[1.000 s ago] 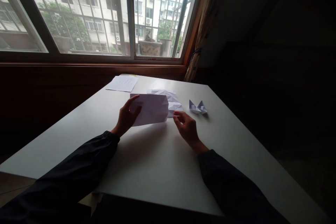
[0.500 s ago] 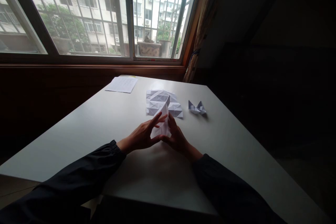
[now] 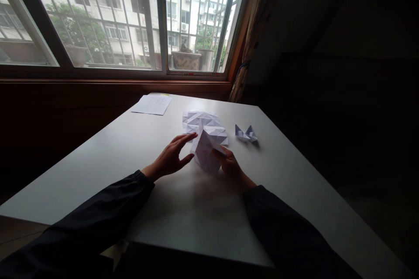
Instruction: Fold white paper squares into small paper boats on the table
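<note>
My right hand (image 3: 231, 166) grips a folded white paper (image 3: 206, 150) by its right side, and the paper stands tilted above the table. My left hand (image 3: 170, 155) is spread open just left of that paper, its fingertips close to it and holding nothing. Behind the hands lies a flat white sheet of creased paper (image 3: 200, 121), its triangular folds partly hidden by the folded paper. To the right sit a pair of small folded paper boats (image 3: 246, 134).
The white table (image 3: 183, 209) ends in a sloping edge on each side. A printed sheet (image 3: 152, 104) lies near its far edge. Beyond stands a barred window (image 3: 137, 22) with a curtain (image 3: 252, 39) at its right. Dark sleeves cover both my forearms.
My left hand has let go and moved left, its fingers spreading. The folded paper, pinched upright between both hands before, now stays in my right hand, tilted and opened wider.
</note>
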A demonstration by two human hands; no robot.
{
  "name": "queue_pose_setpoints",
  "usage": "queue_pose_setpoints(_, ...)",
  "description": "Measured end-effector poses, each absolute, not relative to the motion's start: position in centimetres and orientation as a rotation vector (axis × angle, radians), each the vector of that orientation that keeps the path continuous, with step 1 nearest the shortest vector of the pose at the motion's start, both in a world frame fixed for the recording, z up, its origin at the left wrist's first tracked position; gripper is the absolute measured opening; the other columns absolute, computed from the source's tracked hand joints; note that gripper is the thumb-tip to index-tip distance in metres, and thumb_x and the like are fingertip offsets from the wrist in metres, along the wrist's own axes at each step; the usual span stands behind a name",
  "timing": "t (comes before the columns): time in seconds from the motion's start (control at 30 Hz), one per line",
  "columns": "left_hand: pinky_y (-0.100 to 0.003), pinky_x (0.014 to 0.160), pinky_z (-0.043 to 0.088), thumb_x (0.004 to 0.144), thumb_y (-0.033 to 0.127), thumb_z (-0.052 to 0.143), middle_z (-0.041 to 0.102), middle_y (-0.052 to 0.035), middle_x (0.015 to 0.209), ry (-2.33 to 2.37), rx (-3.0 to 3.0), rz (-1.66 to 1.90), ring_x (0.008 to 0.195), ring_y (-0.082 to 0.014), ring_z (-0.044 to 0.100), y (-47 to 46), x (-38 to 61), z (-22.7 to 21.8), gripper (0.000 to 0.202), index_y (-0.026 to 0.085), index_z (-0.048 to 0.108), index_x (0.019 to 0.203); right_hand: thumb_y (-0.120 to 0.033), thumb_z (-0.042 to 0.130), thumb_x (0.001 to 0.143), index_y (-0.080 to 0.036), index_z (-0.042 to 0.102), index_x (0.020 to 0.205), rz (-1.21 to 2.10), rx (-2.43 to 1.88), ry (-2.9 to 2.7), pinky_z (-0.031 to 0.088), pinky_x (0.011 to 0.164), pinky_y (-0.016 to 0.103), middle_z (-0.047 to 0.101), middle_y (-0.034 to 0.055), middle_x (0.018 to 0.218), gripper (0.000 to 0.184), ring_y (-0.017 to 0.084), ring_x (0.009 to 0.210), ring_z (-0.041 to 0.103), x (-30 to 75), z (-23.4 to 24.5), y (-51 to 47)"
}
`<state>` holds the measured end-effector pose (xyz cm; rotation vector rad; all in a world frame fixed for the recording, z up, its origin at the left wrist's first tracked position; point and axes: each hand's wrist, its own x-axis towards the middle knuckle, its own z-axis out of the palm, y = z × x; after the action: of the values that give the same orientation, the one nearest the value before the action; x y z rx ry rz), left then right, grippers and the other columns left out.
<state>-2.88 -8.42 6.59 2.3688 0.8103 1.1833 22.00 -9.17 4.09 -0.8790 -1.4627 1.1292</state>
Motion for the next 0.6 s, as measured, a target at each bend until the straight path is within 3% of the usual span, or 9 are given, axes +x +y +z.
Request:
queue_pose_setpoints(0.17, -0.054, 0.117, 0.039, 0.088, 0.039, 0.073, 0.028, -0.0169, 0.166, 1.016, 2.111, 1.388, 0.150, -0.0339, 0.034, -6.5, -4.1, 5.1, 0.097, 0.028, 0.014, 0.164, -0.051, 0.073, 0.081, -0.019, 0.075, 0.094, 1.151, -0.955, -1.373, 0.053, 0.075, 0.040, 0.072, 0.0071, 0.085, 0.034, 0.027, 0.082, 0.066, 23.0, 3.6, -9.2)
queue_pose_setpoints(0.27, -0.055, 0.118, 0.036, 0.082, 0.045, 0.080, 0.021, -0.0202, 0.168, 1.067, 1.868, 1.367, 0.153, -0.0362, 0.029, -5.3, -4.6, 3.9, 0.109, 0.028, 0.010, 0.164, -0.052, 0.075, 0.076, -0.021, 0.074, 0.093, 1.143, -1.055, -1.245, 0.054, 0.074, 0.041, 0.070, 0.0068, 0.080, 0.035, 0.028, 0.082, 0.066, 23.5, 2.7, -9.2)
queue_pose_setpoints(0.43, -0.051, 0.113, 0.043, 0.084, 0.047, 0.078, 0.051, -0.0220, 0.150, 0.860, 1.530, 1.203, 0.137, -0.0337, 0.053, -5.6, -4.4, 3.6, 0.097, 0.019, 0.023, 0.159, -0.056, 0.072, 0.077, -0.023, 0.072, 0.105, 1.174, -1.071, -1.183, 0.056, 0.079, 0.044, 0.072, 0.0069, 0.083, 0.044, 0.030, 0.087, 0.068, 23.8, 1.7, -8.8)
queue_pose_setpoints(0.6, -0.040, 0.087, 0.059, 0.085, 0.050, 0.076, 0.071, -0.0162, 0.123, 0.755, 1.325, 1.163, 0.103, -0.0297, 0.071, -6.8, -3.7, 4.5, 0.067, 0.015, 0.054, 0.138, -0.052, 0.078, 0.073, -0.020, 0.074, 0.091, 1.246, -1.064, -1.231, 0.055, 0.074, 0.039, 0.074, 0.0071, 0.085, 0.036, 0.027, 0.078, 0.068, 23.7, 1.5, -8.5)
